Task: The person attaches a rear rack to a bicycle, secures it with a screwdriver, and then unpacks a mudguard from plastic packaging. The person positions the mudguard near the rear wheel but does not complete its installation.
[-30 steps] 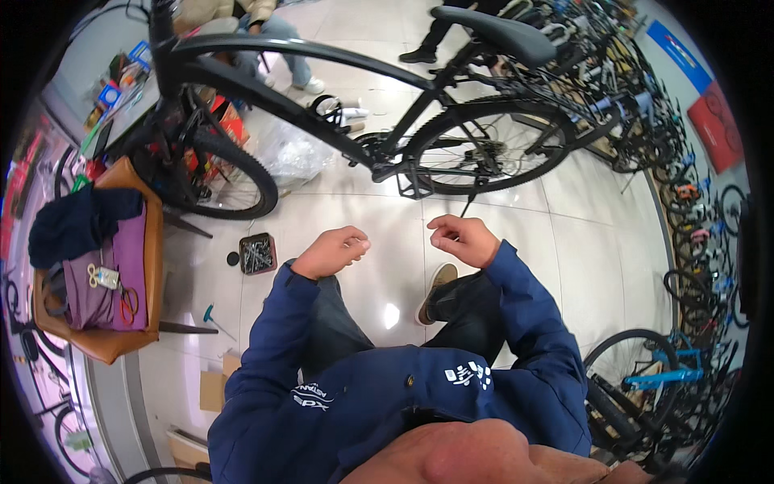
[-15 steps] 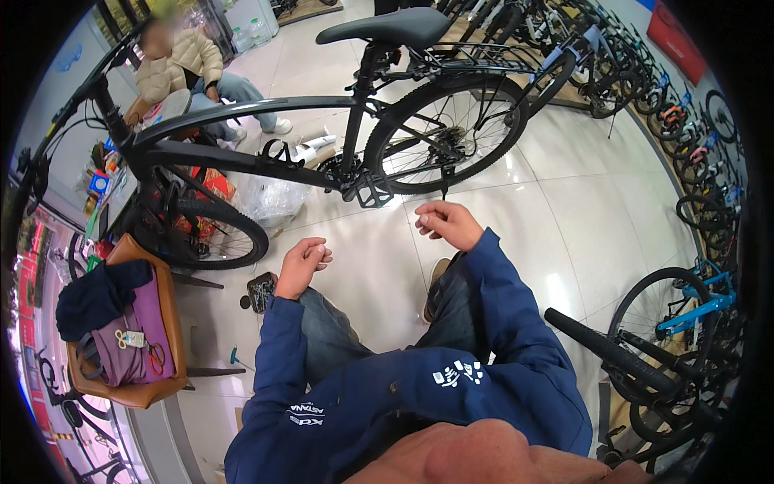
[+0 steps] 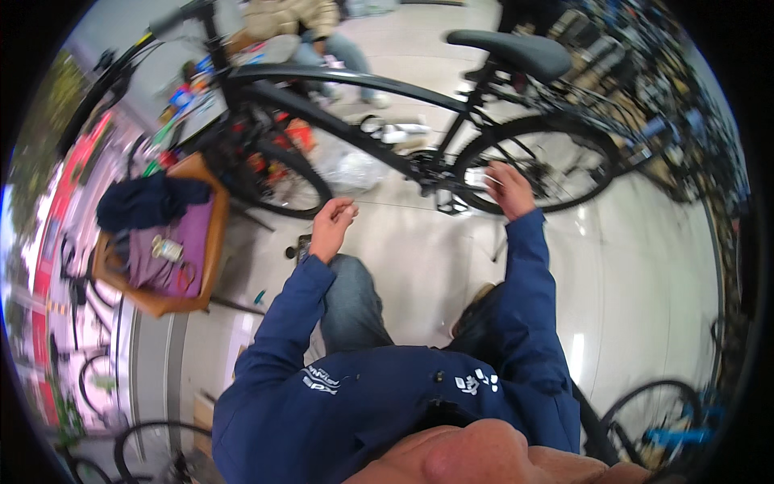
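A black bicycle (image 3: pixel 322 121) stands across the far side, its handlebar to the left and its grey-black saddle (image 3: pixel 516 52) to the right. My right hand (image 3: pixel 511 194) is raised in front of the rear wheel (image 3: pixel 592 181), its fingers loosely bent and apart; nothing shows in it. Whether it touches the wheel I cannot tell. To the left, my left hand (image 3: pixel 330 230) hovers near the front wheel (image 3: pixel 282 181), with loosely curled fingers and nothing visible in them. Both hands are slightly blurred.
An orange-brown chair (image 3: pixel 211 234) at the left holds dark and purple cloth and scissors (image 3: pixel 187 277). Clear plastic wrapping (image 3: pixel 351 165) lies behind the bicycle. A seated person (image 3: pixel 310 36) is beyond the frame. More bicycles (image 3: pixel 673 89) line the right side.
The view has swung, so the bicycle and chair sit farther right in the picture. My right hand has come up in front of the rear wheel; my left hand remains loosely curled.
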{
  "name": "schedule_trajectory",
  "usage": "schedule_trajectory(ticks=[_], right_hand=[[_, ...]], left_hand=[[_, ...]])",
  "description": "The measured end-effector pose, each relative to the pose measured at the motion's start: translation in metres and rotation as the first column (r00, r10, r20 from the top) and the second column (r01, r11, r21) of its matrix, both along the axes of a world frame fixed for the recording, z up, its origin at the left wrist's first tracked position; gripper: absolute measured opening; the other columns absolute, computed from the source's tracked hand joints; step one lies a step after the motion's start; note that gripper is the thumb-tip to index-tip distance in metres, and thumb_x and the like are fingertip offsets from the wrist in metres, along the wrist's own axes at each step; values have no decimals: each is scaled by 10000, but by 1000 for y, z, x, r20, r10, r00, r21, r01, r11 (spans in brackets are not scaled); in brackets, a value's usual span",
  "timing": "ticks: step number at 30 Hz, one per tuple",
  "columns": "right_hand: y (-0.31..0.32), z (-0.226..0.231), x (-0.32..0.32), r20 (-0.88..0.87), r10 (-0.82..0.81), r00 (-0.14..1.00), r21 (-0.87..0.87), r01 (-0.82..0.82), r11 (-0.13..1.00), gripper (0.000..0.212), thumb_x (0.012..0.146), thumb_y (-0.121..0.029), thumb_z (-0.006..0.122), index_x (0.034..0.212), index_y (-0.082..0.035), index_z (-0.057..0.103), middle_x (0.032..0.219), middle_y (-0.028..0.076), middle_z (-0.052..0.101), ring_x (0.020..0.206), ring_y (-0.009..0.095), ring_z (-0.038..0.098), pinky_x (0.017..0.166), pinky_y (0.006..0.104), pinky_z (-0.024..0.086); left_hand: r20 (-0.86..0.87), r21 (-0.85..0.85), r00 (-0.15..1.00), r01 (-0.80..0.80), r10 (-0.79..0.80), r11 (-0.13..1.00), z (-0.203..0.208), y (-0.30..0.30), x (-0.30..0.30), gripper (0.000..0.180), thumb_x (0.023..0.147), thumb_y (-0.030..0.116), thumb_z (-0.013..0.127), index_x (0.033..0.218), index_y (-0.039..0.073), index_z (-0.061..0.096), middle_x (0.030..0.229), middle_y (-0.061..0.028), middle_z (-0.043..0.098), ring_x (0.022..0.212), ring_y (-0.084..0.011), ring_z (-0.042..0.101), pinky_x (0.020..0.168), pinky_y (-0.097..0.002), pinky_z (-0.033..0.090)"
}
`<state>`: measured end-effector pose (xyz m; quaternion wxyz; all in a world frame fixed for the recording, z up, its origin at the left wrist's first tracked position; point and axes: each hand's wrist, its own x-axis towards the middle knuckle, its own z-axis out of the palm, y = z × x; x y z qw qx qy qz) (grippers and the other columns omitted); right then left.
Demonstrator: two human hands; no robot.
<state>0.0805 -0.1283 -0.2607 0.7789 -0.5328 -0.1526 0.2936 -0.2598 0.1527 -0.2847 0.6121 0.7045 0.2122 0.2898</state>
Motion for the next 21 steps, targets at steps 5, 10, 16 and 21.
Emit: schedule_trajectory(ticks=[5, 10, 16, 21], right_hand=[[31, -57, 45, -425, 47, 904, 205, 46, 978, 267, 1018, -269, 668, 1144, -35, 650, 1115, 93, 706, 889, 147, 670, 687, 219, 561], [45, -83, 73, -511, -73, 857, 283, 247, 927, 374, 1001, -272, 696, 1236, -12, 563, 1178, 138, 697, 930, 186, 704, 742, 269, 613], [43, -87, 99, -541, 38, 840, 499, 285, 818, 293, 1045, -251, 603, 1067, 40, 594, 1102, 190, 729, 914, 230, 732, 798, 304, 623], [41, -105, 106, -565, -12, 825, 413, 295, 861, 260, 1041, -224, 596, 1081, 32, 609, 1023, 135, 735, 865, 196, 721, 756, 282, 618]], left_hand=[[-62, 356, 945, -281, 322, 891, 21, 110, -48, 268, 980, 103, 672, 1227, 1, 651, 1021, -57, 715, 898, -110, 640, 832, -271, 524], [307, 418, 761, -648, 572, 637, 68, 214, -86, 245, 969, 141, 687, 1178, 16, 669, 979, -59, 707, 887, -131, 656, 817, -294, 535], [309, 450, 692, -711, 652, 541, 126, 258, -87, 281, 955, 154, 697, 1190, 4, 669, 1007, -90, 717, 899, -164, 684, 835, -301, 549], [273, 298, 799, -600, 536, 742, 132, 233, -65, 274, 977, 151, 686, 1195, -14, 667, 1026, -87, 709, 902, -148, 690, 806, -284, 561]])
